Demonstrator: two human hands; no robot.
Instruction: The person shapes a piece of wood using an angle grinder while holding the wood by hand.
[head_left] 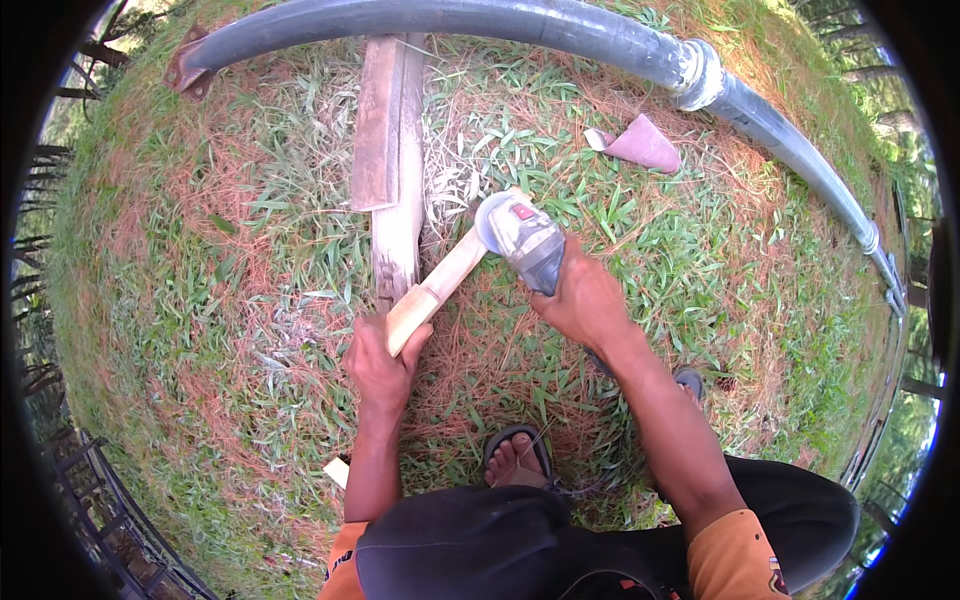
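My left hand (380, 365) is closed around the near end of a pale piece of wood (455, 265), which slants up to the right with a step partway along it. My right hand (585, 300) grips an angle grinder (530, 240) by its body. The grinder's round disc (488, 222) lies over the far part of the wood and seems to touch it; the exact contact is hard to see. Beside the wood, a weathered wooden beam (397, 240) lies on the grass with a brown board (376, 125) on top.
A long grey pipe (480, 20) with a joint arches across the far side. A curled reddish sheet (645, 145), like sandpaper, lies on the grass at the far right. A small wood offcut (338, 470) is by my left forearm. My sandalled foot (517, 458) is close below the work.
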